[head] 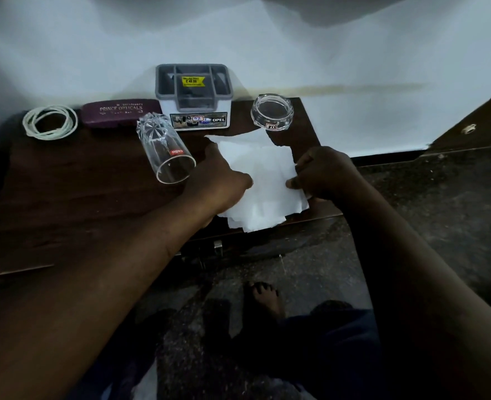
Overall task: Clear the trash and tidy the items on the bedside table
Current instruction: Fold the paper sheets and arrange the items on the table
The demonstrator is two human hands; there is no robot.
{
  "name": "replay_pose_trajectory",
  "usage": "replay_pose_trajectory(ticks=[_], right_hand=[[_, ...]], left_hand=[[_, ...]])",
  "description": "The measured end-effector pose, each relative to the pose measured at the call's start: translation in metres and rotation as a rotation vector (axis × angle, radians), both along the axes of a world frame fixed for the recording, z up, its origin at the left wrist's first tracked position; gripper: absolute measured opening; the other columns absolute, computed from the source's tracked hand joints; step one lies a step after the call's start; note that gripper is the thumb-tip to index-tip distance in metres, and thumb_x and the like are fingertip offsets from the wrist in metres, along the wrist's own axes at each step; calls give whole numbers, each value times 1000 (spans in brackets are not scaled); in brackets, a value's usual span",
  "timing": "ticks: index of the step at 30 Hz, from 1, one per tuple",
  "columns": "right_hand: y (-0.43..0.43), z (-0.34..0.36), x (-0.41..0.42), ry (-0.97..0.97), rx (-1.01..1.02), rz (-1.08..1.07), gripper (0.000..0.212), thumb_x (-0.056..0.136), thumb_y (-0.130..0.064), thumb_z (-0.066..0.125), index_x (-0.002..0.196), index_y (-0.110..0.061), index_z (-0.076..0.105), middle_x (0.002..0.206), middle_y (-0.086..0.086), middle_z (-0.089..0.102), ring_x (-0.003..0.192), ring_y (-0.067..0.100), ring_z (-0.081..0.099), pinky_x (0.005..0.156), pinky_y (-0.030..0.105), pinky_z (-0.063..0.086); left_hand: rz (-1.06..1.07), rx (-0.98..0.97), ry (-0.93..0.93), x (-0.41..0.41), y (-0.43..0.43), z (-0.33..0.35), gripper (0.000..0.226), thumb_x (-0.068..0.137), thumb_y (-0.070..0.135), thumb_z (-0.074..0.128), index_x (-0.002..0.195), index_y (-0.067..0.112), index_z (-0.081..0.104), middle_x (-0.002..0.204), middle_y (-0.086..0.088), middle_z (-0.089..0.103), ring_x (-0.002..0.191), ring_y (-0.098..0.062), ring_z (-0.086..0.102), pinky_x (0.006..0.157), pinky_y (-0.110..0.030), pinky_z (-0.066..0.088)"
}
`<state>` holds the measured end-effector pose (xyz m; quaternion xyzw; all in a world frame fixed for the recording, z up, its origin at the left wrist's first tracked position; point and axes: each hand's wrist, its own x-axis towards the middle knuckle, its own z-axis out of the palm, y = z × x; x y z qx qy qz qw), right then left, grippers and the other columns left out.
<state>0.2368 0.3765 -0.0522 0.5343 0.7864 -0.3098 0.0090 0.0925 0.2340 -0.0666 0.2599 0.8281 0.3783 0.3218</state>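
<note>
White torn tissue paper lies spread at the front right of the dark wooden bedside table, overhanging its front edge. My left hand rests on the paper's left side, fingers hidden beneath the palm. My right hand pinches the paper's right edge between thumb and fingers. A clear drinking glass lies on its side just left of my left hand. A grey and white plastic organiser stands at the back. A glass ashtray sits at the back right.
A maroon spectacle case and a coiled white cord lie at the back left. A white wall runs behind the table. Dark stone floor and my bare foot show below the table's front edge.
</note>
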Motion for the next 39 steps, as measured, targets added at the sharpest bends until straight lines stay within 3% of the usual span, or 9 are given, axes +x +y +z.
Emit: replay_pose_trajectory(ticks=[7,10,18,22,26,28,31,33,39], right_hand=[[1,5,0,22,-23,16,23,76,-26,89,79,-7,75,80,18,77,77,35,74,85,50,63],[2,5,-1,50,-55,-3,22,78,-24,86,78,-6,74,80,19,78,75,36,75,78,47,64],[3,5,0,78,-85,-16,18,80,-21,85,73,-9,72,74,16,76,76,36,76,62,36,51],[4,4,-1,84,-91,4,21,78,-24,87,73,-10,72,69,10,70,63,27,62,57,33,43],[4,-1,1,84,-78,-13,26,75,-26,89,77,-6,72,62,4,68,49,19,59,53,29,45],[4,-2,1,79,-69,-14,26,75,-28,89,76,-8,72,64,6,72,59,24,69,59,33,50],[5,1,2,77,-67,-18,26,78,-30,87,77,-7,74,69,12,77,74,32,76,68,41,55],[5,3,2,86,-60,-32,29,79,-32,86,76,-6,74,67,12,76,66,30,73,66,40,54],[8,10,3,110,-17,-73,43,83,-49,81,68,-11,68,58,2,61,59,20,54,67,32,43]], left_hand=[[-41,-49,121,-2,-3,2,100,81,33,78,158,18,17,133,-2,61,118,-29,61,93,-35,52],[-22,-30,139,-4,-2,0,83,81,31,76,150,18,33,127,0,65,115,-27,62,83,-31,47],[19,71,223,-7,-2,-1,54,80,32,74,132,29,59,119,1,70,107,-23,66,93,-38,54],[15,81,336,-10,3,-2,23,82,37,74,103,31,68,110,-2,70,100,-23,66,86,-32,52],[107,190,81,-8,7,-2,17,83,27,78,72,24,66,78,10,69,76,-16,66,73,-27,49],[143,229,-87,-8,8,0,19,83,22,79,68,20,67,66,7,66,61,-15,59,69,-29,47],[199,286,-231,-8,9,5,14,81,21,79,72,14,71,78,-13,75,63,-21,60,69,-34,50],[230,319,-329,-9,10,9,9,82,18,78,79,11,74,92,-19,77,72,-25,67,71,-37,55],[271,302,-743,-8,9,15,4,87,18,67,83,18,69,69,2,70,57,-17,63,57,-24,51]])
